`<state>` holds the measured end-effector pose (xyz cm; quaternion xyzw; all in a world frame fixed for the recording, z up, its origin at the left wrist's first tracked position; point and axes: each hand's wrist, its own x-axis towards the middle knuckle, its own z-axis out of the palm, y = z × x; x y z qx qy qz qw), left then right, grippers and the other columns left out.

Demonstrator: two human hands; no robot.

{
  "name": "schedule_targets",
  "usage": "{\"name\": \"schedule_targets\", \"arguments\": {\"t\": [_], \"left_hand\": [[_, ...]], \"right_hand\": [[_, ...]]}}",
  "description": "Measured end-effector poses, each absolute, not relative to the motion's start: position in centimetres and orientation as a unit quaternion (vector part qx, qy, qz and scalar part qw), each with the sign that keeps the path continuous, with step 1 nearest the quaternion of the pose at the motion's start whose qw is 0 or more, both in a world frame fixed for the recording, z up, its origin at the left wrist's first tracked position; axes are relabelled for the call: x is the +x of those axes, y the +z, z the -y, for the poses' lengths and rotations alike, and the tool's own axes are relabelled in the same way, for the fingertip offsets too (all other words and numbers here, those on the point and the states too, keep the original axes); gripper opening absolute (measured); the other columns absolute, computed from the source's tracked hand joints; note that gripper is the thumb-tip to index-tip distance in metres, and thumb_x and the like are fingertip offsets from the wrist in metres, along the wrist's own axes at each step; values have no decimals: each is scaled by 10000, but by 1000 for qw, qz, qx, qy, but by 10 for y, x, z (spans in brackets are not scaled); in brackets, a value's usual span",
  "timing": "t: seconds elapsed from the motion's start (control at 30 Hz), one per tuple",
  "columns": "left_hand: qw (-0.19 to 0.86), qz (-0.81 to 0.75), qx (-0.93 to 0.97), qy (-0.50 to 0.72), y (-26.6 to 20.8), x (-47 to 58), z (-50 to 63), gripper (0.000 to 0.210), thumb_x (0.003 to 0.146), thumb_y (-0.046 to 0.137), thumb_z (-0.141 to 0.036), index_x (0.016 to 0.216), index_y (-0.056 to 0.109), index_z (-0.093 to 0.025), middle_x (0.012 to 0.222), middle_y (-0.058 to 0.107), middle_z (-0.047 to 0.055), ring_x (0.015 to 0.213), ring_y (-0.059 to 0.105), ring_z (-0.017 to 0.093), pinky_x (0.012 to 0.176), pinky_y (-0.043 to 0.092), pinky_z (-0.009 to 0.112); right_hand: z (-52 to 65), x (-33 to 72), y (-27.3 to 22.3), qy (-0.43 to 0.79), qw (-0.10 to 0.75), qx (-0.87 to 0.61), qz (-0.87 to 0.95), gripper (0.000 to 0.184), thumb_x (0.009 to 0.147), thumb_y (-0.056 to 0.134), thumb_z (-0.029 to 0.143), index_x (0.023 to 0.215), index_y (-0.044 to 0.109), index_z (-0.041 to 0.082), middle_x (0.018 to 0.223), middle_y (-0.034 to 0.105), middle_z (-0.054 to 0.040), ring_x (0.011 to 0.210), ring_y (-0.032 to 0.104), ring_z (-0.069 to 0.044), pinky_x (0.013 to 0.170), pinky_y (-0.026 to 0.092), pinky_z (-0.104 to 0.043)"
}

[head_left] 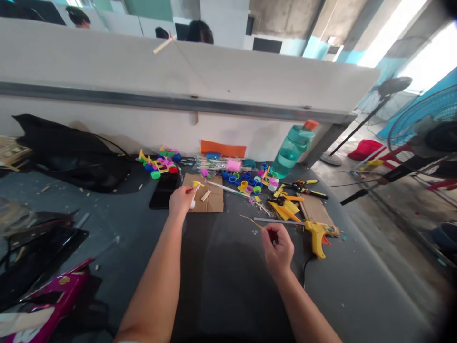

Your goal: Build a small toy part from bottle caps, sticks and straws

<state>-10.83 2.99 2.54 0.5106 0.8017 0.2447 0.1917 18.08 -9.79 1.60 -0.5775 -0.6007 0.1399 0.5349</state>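
1 small yellow piece (198,184), over cardboard (214,205); 1 thin yellowish strip (253,221), slightly curved, pointing leftward.

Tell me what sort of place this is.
Probably a shared craft workshop: a yellow glue gun and colourful plastic caps lie on the dark worktable, and other people's heads show above the white partition.

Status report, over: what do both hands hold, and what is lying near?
Left hand pinching small yellow piece over cardboard. Right hand pinching thin yellowish strand. Yellow glue gun lying close beside right hand.
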Motion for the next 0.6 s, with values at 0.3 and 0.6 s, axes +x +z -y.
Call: {"name": "schedule_targets", "arguments": {"t": [0.3, 0.6], "left_hand": [[-27, -765, 530, 365, 17, -93, -30, 288, 799, 550, -289, 1040, 615, -145, 1014, 622, 145, 976, 555, 291, 843, 422, 381], [134, -564, 663, 474, 66, -12, 8, 218, 875, 450, -281, 941, 630, -178, 926, 654, 61, 889, 584, 189, 869, 420, 295]], "right_hand": [[93, 179, 14, 187, 501, -585, 609, 78, 808, 569, 241, 749, 564, 189, 642, 515, 27, 544, 443, -102, 525, 376, -227], [88, 182, 25, 376, 529, -569, 505, 170, 787, 590, 337, 741, 567, 175, 620, 514, 21, 551, 427, -102, 499, 346, -218]]}}
